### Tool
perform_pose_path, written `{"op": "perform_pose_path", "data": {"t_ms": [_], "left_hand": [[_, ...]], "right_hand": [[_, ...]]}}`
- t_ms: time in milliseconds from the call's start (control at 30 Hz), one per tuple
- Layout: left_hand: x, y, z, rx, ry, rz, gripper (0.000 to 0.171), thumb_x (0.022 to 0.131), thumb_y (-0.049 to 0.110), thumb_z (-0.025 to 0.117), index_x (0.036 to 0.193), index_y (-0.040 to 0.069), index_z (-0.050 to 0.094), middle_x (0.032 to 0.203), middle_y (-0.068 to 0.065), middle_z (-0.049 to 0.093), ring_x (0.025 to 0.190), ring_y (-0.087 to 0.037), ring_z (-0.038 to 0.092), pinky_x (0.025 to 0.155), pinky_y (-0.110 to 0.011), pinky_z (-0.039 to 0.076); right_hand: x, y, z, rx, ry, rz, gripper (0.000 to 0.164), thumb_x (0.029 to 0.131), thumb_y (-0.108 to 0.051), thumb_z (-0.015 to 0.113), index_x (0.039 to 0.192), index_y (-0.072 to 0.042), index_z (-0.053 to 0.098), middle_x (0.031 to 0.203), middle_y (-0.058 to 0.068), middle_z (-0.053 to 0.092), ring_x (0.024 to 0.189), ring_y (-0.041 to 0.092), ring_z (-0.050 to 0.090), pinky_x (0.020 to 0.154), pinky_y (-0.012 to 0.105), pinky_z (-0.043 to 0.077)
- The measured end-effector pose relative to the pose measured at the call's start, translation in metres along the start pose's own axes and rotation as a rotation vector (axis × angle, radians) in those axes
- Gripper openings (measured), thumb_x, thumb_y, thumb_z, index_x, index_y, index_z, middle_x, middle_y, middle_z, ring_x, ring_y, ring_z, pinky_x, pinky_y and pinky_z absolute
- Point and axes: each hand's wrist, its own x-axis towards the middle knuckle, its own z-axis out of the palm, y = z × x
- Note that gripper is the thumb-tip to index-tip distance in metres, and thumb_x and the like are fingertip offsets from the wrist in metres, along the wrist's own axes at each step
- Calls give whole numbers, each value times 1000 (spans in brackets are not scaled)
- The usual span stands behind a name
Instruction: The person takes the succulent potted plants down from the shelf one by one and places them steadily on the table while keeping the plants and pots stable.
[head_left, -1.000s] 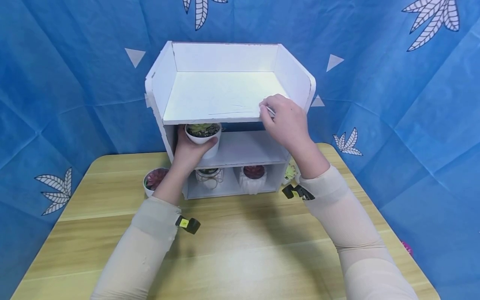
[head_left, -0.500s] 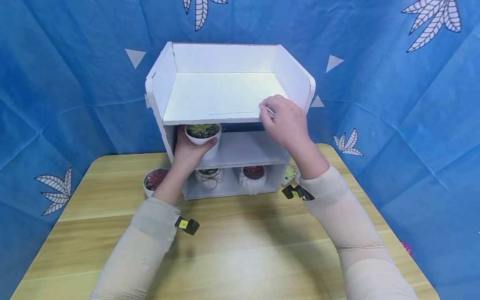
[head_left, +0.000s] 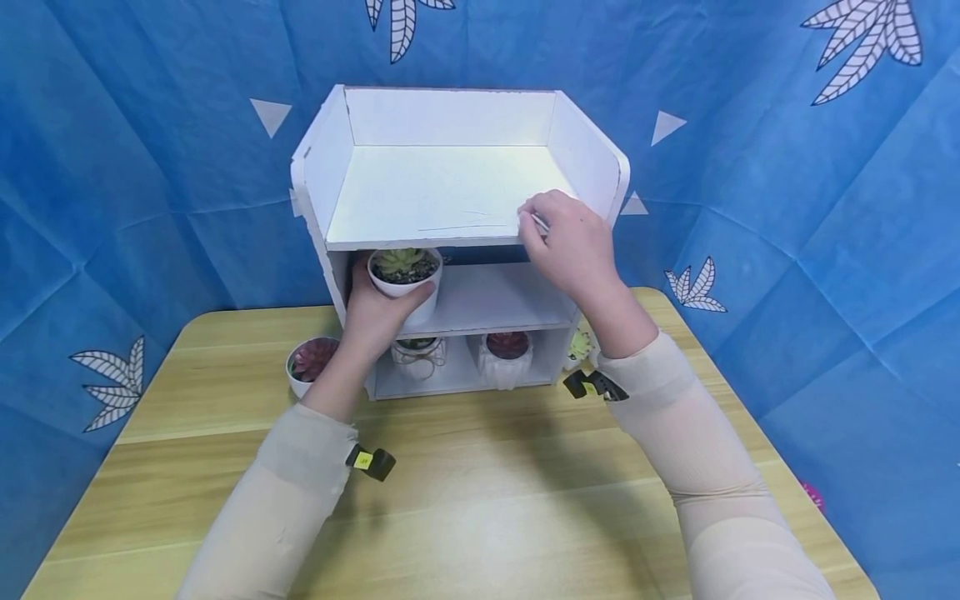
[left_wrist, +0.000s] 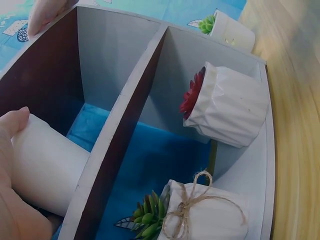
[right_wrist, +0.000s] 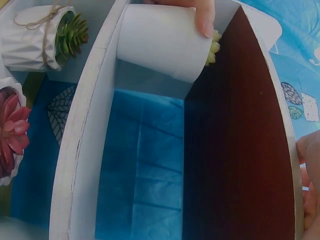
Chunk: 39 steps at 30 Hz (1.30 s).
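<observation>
White succulent pot (head_left: 406, 277) in left hand (head_left: 377, 315) fingers at middle shelf; right hand (head_left: 572, 246) fingers gripping white shelf unit (head_left: 442, 196).

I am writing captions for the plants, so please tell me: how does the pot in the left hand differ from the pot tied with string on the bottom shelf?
The held pot is smooth and plain; the string-tied pot is ridged with a twine bow. The left hand grips the held pot at the middle shelf; the string-tied pot stands untouched below. Both are white and hold green succulents.
</observation>
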Motion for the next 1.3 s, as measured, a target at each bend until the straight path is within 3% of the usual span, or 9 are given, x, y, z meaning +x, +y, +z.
{"op": "perform_pose_path", "data": {"t_ms": [367, 800, 1300], "left_hand": [[-13, 2, -1, -5, -8, 5, 111, 80, 50, 81, 157, 8, 13, 152, -19, 34, 140, -31, 38, 115, -49, 33], [-23, 4, -4, -25, -21, 1, 110, 79, 50, 82, 157, 12, 15, 152, -16, 35, 138, -30, 39, 112, -50, 36], [-39, 8, -9, -38, -36, -5, 108, 79, 44, 83, 156, 9, 17, 152, -17, 36, 139, -30, 39, 114, -49, 34]], "right_hand": [[1, 1, 1, 0, 2, -1, 38, 103, -33, 43, 115, -12, 72, 113, 6, 69, 99, 22, 63, 82, 40, 52], [1, 1, 2, 1, -1, 3, 38, 102, -34, 44, 116, -12, 72, 114, 6, 69, 102, 23, 63, 84, 41, 53], [2, 2, 2, -5, 0, 1, 38, 102, -34, 44, 115, -12, 72, 115, 6, 70, 104, 23, 64, 87, 42, 53]]}}
